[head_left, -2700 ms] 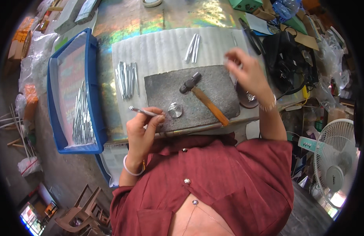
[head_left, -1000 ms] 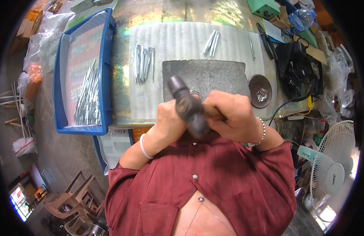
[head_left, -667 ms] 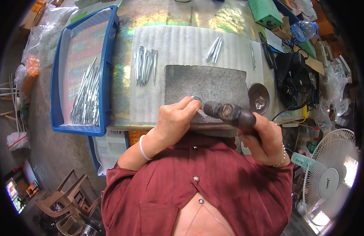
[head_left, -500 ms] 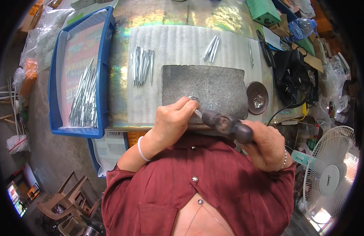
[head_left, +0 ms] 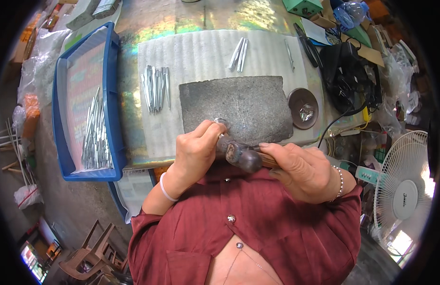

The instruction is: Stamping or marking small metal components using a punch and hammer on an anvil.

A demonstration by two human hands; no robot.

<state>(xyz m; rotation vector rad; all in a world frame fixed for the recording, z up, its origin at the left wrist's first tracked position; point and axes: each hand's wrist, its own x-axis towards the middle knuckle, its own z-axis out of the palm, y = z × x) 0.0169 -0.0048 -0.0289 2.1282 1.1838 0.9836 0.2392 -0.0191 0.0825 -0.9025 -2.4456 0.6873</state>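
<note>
My left hand is closed in a pinch at the near left edge of a dark grey stone slab. Between its fingertips a small silvery metal piece shows, mostly hidden by the fingers. Closed round the wooden handle of a hammer, my right hand holds it to the right. The dark, round-ended head of the hammer is right beside the left fingertips, over the slab's near edge; whether it touches the metal piece I cannot tell.
Slim silvery metal rods lie in bunches on a white foam sheet. More fill part of a blue tray at left. A brown dish with shiny bits sits right of the slab. Further right are black cables and a white fan.
The hammer head has moved left, closer to my left fingertips, and more of its handle shows. The whole view has shifted and turned slightly. Both hands keep their hold.
</note>
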